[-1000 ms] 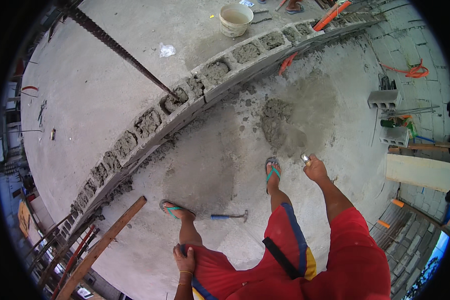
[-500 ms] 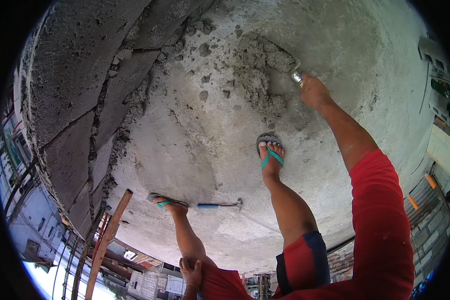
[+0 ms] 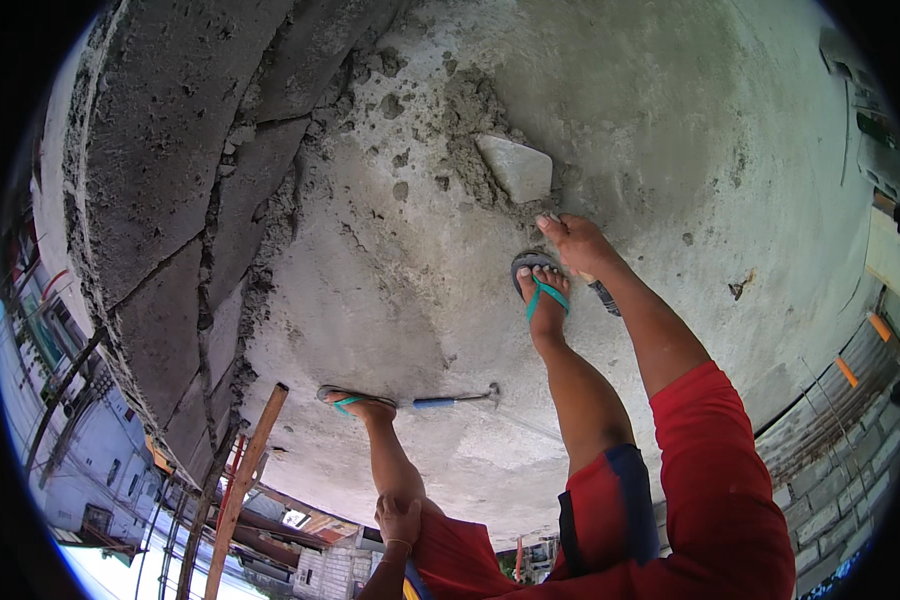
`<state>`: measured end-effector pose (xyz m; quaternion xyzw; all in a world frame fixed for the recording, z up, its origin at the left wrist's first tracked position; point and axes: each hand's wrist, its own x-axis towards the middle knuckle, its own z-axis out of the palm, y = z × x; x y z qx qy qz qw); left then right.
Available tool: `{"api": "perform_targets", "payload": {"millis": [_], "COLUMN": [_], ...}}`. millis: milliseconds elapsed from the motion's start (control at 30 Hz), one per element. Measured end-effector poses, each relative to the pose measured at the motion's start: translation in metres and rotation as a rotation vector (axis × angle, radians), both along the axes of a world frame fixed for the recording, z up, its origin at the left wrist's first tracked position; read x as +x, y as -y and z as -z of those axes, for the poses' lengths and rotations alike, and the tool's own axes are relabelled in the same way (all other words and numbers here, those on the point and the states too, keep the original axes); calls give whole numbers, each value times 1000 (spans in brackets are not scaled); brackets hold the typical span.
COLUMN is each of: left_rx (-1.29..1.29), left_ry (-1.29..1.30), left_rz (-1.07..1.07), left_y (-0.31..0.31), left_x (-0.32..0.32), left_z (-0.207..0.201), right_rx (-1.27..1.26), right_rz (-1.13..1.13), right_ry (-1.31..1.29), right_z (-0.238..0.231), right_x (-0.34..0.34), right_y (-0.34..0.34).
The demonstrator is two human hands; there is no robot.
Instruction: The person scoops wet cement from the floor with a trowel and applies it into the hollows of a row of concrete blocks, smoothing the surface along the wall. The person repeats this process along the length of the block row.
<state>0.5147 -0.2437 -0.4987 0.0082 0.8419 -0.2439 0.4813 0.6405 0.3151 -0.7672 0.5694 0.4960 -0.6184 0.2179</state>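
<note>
1. Clearly, in the head view, my right hand point(image 3: 575, 243) is closed round the handle of a trowel point(image 3: 517, 168); its broad pale blade lies out beyond my thumb, at the lower right side of the mortar point(image 3: 470, 98). Whether the blade presses into the heap or just hovers over it, I can't tell.
2. My left hand point(image 3: 398, 518) carries no tool; it rests on my left knee, fingers loosely spread over it.
3. As for progress, I judge the work partway along. The block wall point(image 3: 155, 180) at the left stands with its blocks in place, and rough mortar shows along the joints and the wall's foot. The heap by my trowel is unused, with loose crumbs scattered between it and the wall. The blade's face looks nearly bare, so I'd say no full scoop sits on it.
4. Containers: I can make out no bucket or tub; the mortar lies straight on the concrete floor point(image 3: 370, 300). Grey hollow blocks point(image 3: 848, 58) sit at the right rim, too blurred for me to tell what their cavities hold.
5. Nearby, a blue-handled hammer point(image 3: 457, 400) lies between my feet, and a wooden plank point(image 3: 245, 490) slants at lower left.
</note>
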Motion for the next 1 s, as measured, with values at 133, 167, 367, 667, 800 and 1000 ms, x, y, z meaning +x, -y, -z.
{"api": "perform_targets", "payload": {"millis": [133, 167, 367, 667, 800, 1000], "left_rx": [33, 27, -9, 72, 126, 238], "left_ry": [6, -2, 18, -30, -54, -146], "left_rz": [-54, -77, -74, -112, -157, -412], "left_y": [-3, -4, -5, 7, 17, 61], "left_x": [-5, -5, 4, 8, 2, -11], "left_z": [-1, -2, -4, -8, -16, -53], "right_rx": [-19, 37, 94, -82, -108, -67], "right_rz": [147, 212, 460, 164, -32, -308], "right_ry": [-13, 51, 423, 29, -18, -46], "right_z": [1, -10, -3, 19, -68, -244], "right_x": [54, 73, 114, -48, -65, -115], "right_y": [15, 27, 44, -5, 7, 80]}}
